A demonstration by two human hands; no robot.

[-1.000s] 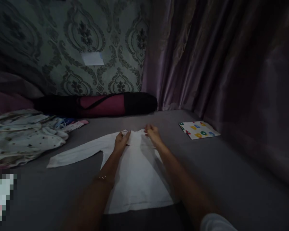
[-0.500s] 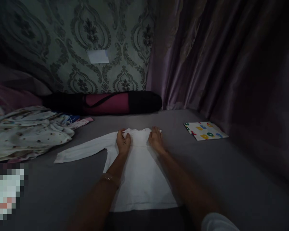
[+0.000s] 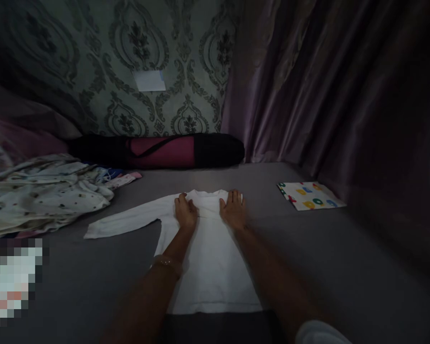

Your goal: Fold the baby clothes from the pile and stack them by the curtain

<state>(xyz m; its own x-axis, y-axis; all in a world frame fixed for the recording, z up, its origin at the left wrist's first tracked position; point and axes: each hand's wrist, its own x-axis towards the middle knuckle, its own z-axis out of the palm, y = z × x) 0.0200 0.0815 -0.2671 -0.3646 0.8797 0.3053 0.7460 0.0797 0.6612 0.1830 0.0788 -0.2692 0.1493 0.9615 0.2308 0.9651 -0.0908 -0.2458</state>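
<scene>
A white long-sleeved shirt [image 3: 211,267] lies flat on the grey bed surface [image 3: 344,267], its collar away from me. One sleeve stretches out to the left; the right sleeve is folded in over the body. My left hand [image 3: 185,211] rests flat on the left shoulder of the shirt, fingers stretched out. My right hand [image 3: 232,208] lies flat on the right shoulder, fingers spread. Both press the cloth down beside the collar. A thin bracelet circles my left wrist.
A heap of spotted light clothes [image 3: 43,196] lies at the left. A dark red and black roll bag [image 3: 165,150] sits against the patterned wall. A folded cloth with coloured shapes [image 3: 310,195] lies at the right, by the purple curtain [image 3: 344,95].
My hands went from pinching at the collar to lying flat on the two shoulders. The view has shifted slightly, so everything sits a little further right.
</scene>
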